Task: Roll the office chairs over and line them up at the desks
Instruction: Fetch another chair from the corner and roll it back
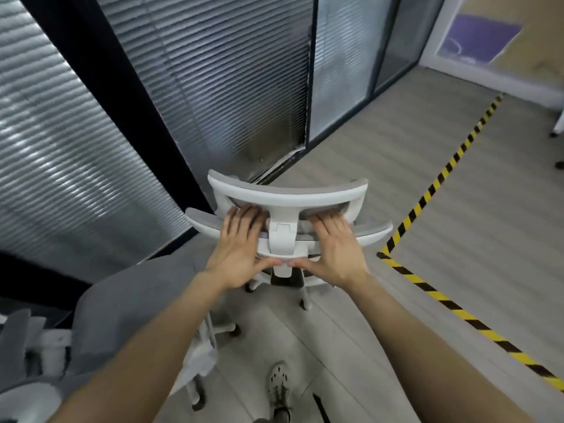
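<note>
Your left hand (241, 248) and right hand (335, 248) both hold the top of the white chair (287, 195) in the middle of the frame, fingers hooked over its back and thumbs under. Push the same with both hands so it rolls straight, and steer away from the grey chair (131, 300) at lower left and the glass wall (213, 87) at upper left

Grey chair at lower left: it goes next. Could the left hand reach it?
Probably yes: the grey chair sits beside the left forearm, nothing between, though the left hand grips the white chair.
</note>
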Demonstrator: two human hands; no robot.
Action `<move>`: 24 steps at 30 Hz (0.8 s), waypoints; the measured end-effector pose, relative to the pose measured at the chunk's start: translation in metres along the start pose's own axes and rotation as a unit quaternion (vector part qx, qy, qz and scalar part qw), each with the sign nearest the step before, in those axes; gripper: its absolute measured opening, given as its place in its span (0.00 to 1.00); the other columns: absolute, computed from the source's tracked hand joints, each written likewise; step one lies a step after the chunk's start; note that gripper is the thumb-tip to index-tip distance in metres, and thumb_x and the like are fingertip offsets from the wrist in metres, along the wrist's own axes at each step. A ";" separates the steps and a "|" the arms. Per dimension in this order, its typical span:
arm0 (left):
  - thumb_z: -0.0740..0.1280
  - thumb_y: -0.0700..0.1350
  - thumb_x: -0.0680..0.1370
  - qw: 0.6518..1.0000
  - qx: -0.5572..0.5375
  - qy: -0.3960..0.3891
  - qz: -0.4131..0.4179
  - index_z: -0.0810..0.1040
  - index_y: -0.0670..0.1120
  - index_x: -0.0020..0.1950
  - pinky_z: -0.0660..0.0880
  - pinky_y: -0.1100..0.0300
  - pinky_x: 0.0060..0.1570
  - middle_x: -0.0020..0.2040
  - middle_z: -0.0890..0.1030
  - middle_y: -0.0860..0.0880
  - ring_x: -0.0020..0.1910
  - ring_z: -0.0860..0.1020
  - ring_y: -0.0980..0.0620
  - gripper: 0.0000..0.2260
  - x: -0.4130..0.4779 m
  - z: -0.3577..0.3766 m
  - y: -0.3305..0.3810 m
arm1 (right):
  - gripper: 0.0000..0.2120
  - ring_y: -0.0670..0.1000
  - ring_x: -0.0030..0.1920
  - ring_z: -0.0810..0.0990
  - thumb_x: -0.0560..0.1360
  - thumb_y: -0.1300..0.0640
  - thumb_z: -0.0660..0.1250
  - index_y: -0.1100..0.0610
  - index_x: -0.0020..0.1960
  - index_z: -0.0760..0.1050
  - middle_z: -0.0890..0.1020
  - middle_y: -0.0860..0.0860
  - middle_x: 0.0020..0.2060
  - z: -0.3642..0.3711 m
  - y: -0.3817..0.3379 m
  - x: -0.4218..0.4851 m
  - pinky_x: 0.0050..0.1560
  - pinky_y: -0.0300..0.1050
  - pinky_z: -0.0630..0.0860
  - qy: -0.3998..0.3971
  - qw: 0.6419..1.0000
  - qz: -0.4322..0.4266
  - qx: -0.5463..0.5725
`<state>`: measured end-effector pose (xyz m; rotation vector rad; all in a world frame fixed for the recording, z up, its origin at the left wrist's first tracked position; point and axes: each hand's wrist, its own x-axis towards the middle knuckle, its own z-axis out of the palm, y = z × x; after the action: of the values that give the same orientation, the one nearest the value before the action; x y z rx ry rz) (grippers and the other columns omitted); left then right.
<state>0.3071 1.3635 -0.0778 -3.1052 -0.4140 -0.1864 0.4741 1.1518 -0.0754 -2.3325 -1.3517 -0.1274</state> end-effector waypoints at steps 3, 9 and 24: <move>0.56 0.83 0.77 0.999 0.001 0.002 0.047 0.64 0.38 0.84 0.53 0.33 0.85 0.81 0.66 0.38 0.84 0.63 0.35 0.54 0.010 0.001 0.032 | 0.54 0.60 0.77 0.72 0.69 0.19 0.72 0.59 0.78 0.73 0.77 0.55 0.72 -0.017 0.017 -0.036 0.84 0.60 0.64 0.016 0.999 0.039 0.003; 0.58 0.81 0.78 0.991 -0.010 -0.001 0.133 0.64 0.37 0.84 0.55 0.32 0.85 0.80 0.66 0.37 0.83 0.64 0.35 0.54 0.031 0.009 0.142 | 0.56 0.60 0.79 0.70 0.70 0.17 0.65 0.59 0.80 0.71 0.76 0.56 0.74 -0.064 0.079 -0.132 0.88 0.55 0.54 0.041 0.992 0.115 -0.026; 0.60 0.77 0.80 0.925 -0.069 0.020 0.372 0.63 0.46 0.86 0.55 0.40 0.87 0.78 0.68 0.42 0.81 0.65 0.38 0.46 0.076 0.011 0.505 | 0.53 0.64 0.80 0.69 0.75 0.19 0.63 0.62 0.80 0.69 0.74 0.59 0.77 -0.213 0.272 -0.430 0.86 0.64 0.58 0.098 0.949 0.263 -0.143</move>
<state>0.5132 0.8964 -0.0736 -3.1100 0.8087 -0.2682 0.5100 0.6024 -0.0977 -2.7490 -0.6157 -0.3986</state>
